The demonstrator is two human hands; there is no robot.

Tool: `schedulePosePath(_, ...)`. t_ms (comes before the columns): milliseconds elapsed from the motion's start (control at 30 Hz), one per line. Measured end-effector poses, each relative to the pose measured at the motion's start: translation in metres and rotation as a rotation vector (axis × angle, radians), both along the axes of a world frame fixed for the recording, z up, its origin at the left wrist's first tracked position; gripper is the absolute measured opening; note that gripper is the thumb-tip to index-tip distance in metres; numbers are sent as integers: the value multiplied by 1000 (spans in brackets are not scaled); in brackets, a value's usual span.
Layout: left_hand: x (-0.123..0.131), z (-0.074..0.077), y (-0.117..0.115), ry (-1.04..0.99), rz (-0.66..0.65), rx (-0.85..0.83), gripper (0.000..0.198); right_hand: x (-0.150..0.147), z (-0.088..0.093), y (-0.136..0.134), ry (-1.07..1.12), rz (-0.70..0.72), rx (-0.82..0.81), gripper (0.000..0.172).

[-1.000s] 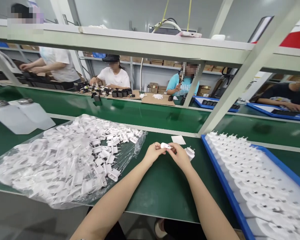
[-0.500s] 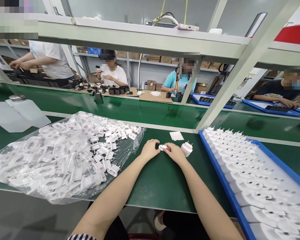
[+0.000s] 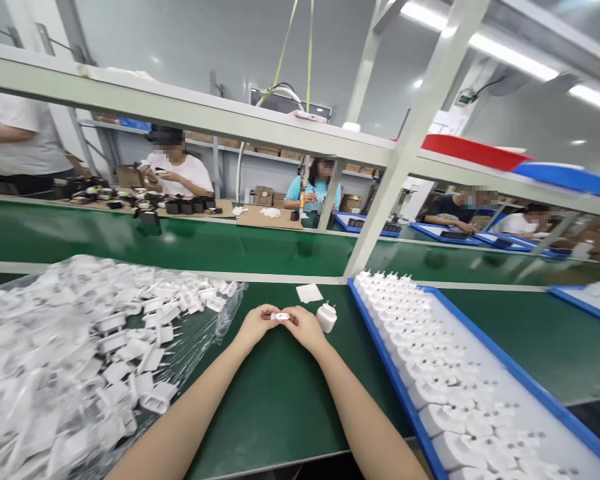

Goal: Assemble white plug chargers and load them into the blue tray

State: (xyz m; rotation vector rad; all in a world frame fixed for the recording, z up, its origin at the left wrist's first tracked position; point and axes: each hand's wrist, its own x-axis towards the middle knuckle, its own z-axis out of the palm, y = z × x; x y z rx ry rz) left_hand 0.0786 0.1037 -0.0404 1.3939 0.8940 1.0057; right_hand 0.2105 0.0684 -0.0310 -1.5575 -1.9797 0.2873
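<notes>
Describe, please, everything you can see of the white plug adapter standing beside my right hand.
The white plug adapter is a squat, rounded block, plastic by its look, with two pins on top. It stands upright on the green bench, pins upward, between your right hand and the blue-rimmed tray. It is not gripped; whether your right hand brushes its side is hard to tell. Any markings are too small to read.

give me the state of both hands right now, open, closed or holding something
Left hand: closed, holding one end of a small white piece.
Right hand: closed, holding the other end of that piece.
</notes>
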Motion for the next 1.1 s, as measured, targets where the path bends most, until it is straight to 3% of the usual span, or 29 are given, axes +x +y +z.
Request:
schedulePosePath(133,0,1,1,0,48,-102,37,0,2,-1,6,-12,7,18)
schedulePosePath(367,-3,-4,9,282,8,60,43,-1,4,-5,12,-41,-4,19)
schedulePosePath(533,-5,-9,14,296,-11,8,46,1,4,-3,-7,-44,-34,19)
schedulePosePath(667,-5,-10,14,345,21,34,44,1,5,-3,-45,-15,-74,19)
schedulePosePath(867,-4,-1,6,583,5,133,40,0,10,-9,-48,-65,-51,17)
schedulePosePath(1100,2,1,-9,504,108,360,22,-3,11,-11,6,-18,-21,16)
